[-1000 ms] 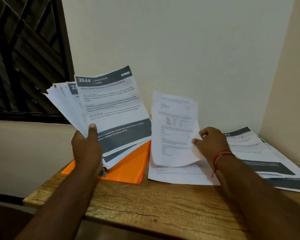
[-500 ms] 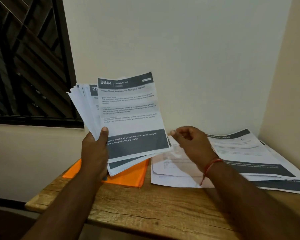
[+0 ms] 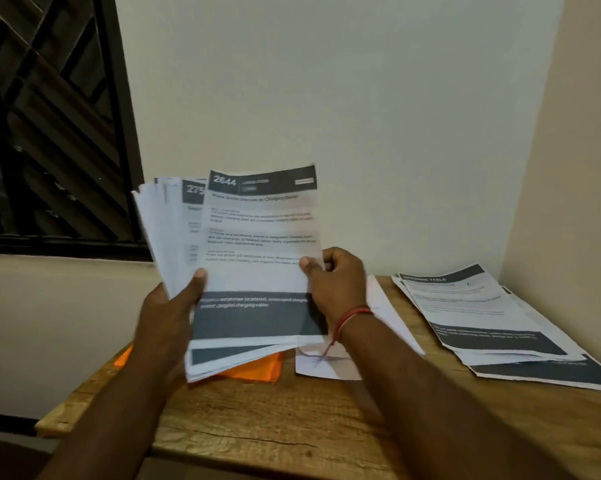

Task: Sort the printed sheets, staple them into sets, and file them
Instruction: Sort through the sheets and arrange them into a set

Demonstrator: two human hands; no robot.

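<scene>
My left hand (image 3: 174,310) grips a fanned stack of printed sheets (image 3: 174,230) upright above the table, thumb on the front. The front sheet (image 3: 257,258), headed 2644 with dark bands at top and bottom, is pinched at its right edge by my right hand (image 3: 333,282). An orange folder (image 3: 257,370) lies flat under the stack, mostly hidden. A white sheet pile (image 3: 385,317) lies on the table behind my right wrist. Another pile of banded sheets (image 3: 482,320) lies at the right.
The wooden table (image 3: 264,417) ends at a front edge near me and a left edge by the folder. A wall rises behind it and another wall closes the right side. A dark barred window (image 3: 49,116) fills the upper left.
My right hand put the white sheet down on the middle pile, then moved left and took hold of the front sheet's right edge. The stack in my left hand shifted right.
</scene>
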